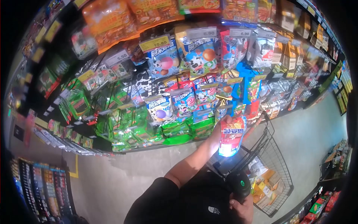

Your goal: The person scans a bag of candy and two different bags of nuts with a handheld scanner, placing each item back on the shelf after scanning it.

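Observation:
My left hand [220,128] is closed on the upper edge of a red and blue candy pouch [232,137], held upright in front of the shelves. Low by my body, my right hand [243,208] wraps round a black handheld scanner [238,183] that has a round green light on top. A bright white glow falls on the pouch's lower end, which faces the scanner. The rest of the scanner's grip is hidden by my fingers.
Hanging candy bags [197,56] fill the rack ahead, with green bags [179,132] low down and price tags [154,43] between. A wire shopping cart [278,156] holding several packages [266,188] stands right of me. More shelving [41,186] is at lower left.

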Available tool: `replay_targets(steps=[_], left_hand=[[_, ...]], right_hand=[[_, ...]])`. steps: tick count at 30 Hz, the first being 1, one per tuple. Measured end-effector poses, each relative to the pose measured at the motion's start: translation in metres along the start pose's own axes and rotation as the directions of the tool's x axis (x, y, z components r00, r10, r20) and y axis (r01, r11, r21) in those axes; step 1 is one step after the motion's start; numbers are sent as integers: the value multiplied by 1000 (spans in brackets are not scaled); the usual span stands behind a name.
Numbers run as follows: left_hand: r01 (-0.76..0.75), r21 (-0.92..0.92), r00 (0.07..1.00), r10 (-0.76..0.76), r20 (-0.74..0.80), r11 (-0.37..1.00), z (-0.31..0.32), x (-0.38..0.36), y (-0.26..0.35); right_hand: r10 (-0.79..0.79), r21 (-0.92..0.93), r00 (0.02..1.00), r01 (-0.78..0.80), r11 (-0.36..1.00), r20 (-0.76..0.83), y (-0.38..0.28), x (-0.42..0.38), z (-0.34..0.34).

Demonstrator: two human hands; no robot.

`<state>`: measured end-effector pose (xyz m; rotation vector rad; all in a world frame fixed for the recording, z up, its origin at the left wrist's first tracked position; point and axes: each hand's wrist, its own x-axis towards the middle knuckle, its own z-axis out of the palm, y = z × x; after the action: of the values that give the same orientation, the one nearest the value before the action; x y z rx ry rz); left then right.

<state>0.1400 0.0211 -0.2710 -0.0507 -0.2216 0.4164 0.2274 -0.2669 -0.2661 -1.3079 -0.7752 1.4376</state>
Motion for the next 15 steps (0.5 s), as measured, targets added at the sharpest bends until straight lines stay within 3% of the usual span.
replay_targets(steps=[4, 7, 9, 10, 11, 12, 13, 15], left_hand=[[-28, 54, 997, 31, -70, 998, 18, -13, 0], [-86, -51, 987, 78, -139, 995, 28, -19, 0], [-173, 304, 969, 217, -117, 937, -23, -21, 18], [-175, 305, 969, 219, -117, 936, -45, -22, 24], [-282, 428, 937, 343, -72, 859, -64, -23, 28], [-378, 538, 891, 454, -10, 754, -59, -24, 29], [-380, 538, 890, 455, -9, 753, -53, -25, 30], [-364, 827, 735, 678, -28, 428, -34, -34, 34]], right_hand=[[37, -50, 999, -35, 998, 26, -2, 4, 2], [88, -95, 996, -86, 992, 17, 2, 5, 2], [99, -97, 995, -96, 991, 24, 1, 8, 4], [106, -100, 994, -103, 990, 27, 0, 9, 5], [106, -102, 994, -102, 990, 29, 1, 11, 6], [96, -126, 995, -91, 988, 34, 3, 12, 5], [86, -149, 996, -80, 986, 37, 5, 14, 5], [48, -157, 997, -37, 987, 62, 6, 19, 7]])
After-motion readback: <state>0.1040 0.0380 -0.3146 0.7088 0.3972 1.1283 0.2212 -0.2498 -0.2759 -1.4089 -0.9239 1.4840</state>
